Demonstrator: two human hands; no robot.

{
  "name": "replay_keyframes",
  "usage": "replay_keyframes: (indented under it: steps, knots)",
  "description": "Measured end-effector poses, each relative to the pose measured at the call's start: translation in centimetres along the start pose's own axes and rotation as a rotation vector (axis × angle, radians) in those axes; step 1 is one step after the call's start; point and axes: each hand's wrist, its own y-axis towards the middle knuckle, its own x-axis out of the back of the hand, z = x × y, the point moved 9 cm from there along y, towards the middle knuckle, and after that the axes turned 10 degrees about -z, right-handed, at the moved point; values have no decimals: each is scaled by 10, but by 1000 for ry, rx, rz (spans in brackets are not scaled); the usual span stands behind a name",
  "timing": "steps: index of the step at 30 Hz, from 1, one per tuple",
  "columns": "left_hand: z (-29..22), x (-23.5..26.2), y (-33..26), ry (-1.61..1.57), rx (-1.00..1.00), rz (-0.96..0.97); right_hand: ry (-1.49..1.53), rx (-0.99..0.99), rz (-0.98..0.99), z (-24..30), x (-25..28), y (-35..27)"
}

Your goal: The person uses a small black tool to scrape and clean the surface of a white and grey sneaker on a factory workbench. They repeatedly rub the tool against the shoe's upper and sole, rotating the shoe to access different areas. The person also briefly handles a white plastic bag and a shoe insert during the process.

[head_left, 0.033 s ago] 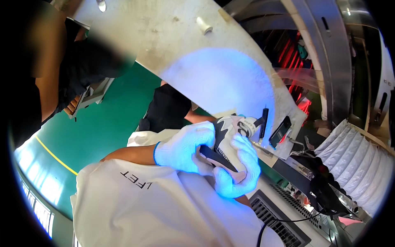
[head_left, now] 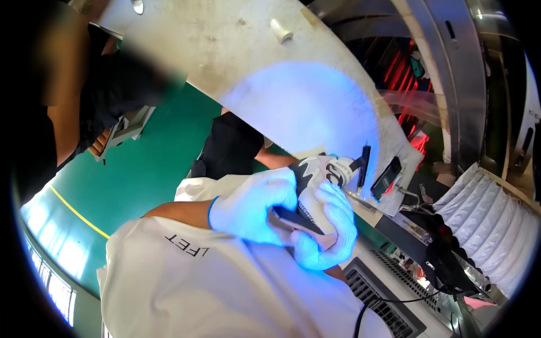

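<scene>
A shoe upper [head_left: 316, 191] in white, dark grey and pale pink is held up in front of my chest, by the table's near edge. My left hand [head_left: 253, 205], in a white knit glove with a blue cuff edge, grips its left side, the fingers closed and partly hidden behind the dark opening. Around the shoe's right side and lower end curls my gloved right hand [head_left: 329, 225]. Blue light falls on both gloves. Just beyond the shoe, a slim black upright piece [head_left: 364, 166] stands at the table edge; whether it touches the shoe I cannot tell.
A blue-lit patch covers part of the pale worktable [head_left: 225, 50], where a white spool-like cylinder [head_left: 280, 31] lies. A dark phone-like device [head_left: 386, 177] sits at the right edge. White ribbed ducting [head_left: 490, 219] and a vented machine [head_left: 383, 293] are at right. Another person [head_left: 73, 112] is at left.
My left hand has shifted slightly and its fingers cover a little more of the shoe's dark opening. The rest of the view has moved only slightly.
</scene>
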Motion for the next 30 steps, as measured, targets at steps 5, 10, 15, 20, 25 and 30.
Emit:
replay_keyframes:
  steps: [5,10,15,20,25,30]
  knots:
    - [-46,10,18,92,-66,10,-135,-48,362,6,-24,16]
    - [-41,10,-7,149,-81,-8,-99,-29,219,5,-19,2]
    - [-11,20,-2,215,47,-61,-29,-11,218,2,-10,2]
    - [-7,12,2,148,103,34,-58,25,200,6,-5,-5]
    - [-48,-6,2,245,-78,38,-32,53,199,2,2,-17]
    - [-47,-30,-30,360,-241,222,-128,15,347,4,5,-5]
